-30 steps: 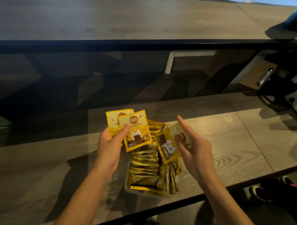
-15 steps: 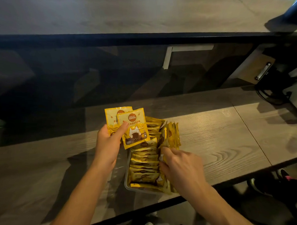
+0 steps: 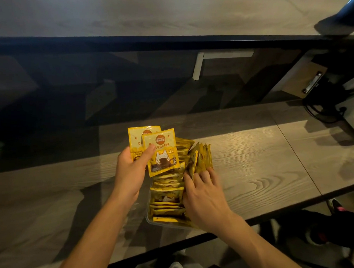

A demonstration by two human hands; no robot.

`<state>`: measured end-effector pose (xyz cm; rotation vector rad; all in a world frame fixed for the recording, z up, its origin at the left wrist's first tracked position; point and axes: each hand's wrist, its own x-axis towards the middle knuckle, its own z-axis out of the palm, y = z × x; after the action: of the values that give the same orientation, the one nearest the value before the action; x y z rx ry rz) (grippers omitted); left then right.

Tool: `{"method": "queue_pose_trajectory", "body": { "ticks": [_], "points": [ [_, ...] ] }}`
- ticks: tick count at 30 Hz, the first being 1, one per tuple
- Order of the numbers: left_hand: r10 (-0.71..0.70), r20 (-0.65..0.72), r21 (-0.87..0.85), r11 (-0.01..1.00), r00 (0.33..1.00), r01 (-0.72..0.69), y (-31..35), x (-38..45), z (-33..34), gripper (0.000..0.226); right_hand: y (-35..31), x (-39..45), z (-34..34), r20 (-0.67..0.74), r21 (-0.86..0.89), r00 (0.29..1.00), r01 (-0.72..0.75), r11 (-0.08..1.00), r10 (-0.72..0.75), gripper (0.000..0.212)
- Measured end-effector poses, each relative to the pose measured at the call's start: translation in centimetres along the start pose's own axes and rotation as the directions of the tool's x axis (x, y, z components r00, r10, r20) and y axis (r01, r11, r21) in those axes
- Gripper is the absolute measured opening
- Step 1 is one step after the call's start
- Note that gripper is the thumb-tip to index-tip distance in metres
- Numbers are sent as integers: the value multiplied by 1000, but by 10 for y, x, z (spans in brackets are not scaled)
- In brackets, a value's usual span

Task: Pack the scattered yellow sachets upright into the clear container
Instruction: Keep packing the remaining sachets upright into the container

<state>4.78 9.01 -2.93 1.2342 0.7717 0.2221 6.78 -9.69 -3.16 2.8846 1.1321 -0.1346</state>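
Pinched between thumb and fingers, two yellow sachets point(image 3: 161, 151) fan out from the person's left hand point(image 3: 130, 170) at 11 o'clock of the clear container point(image 3: 149, 219), which sits near the front edge of the wood-grain counter point(image 3: 261, 173). The right hand point(image 3: 204, 195) lies with fingers spread and nearly straight, pressing the upright sachets point(image 3: 201, 158) along the container's 3 o'clock side; packed rows point(image 3: 167, 195) fill the rest. Each sachet looks light, thin and glossy, likely slippery and easily creased, so a pinch on the flat faces near the sealed top edge should serve best when slotting one upright.
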Motion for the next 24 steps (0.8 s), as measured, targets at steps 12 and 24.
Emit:
{"method": "queue_pose_trajectory", "body": {
  "ticks": [12,24],
  "points": [
    [15,26,-2,1000,1000,-15,10,-8,2,27,13,8,-4,-93,94,995,-9,996,18,19],
    [-59,346,44,998,936,47,10,-18,3,45,24,24,-55,178,958,965,-214,192,191,55]
  ]
}}
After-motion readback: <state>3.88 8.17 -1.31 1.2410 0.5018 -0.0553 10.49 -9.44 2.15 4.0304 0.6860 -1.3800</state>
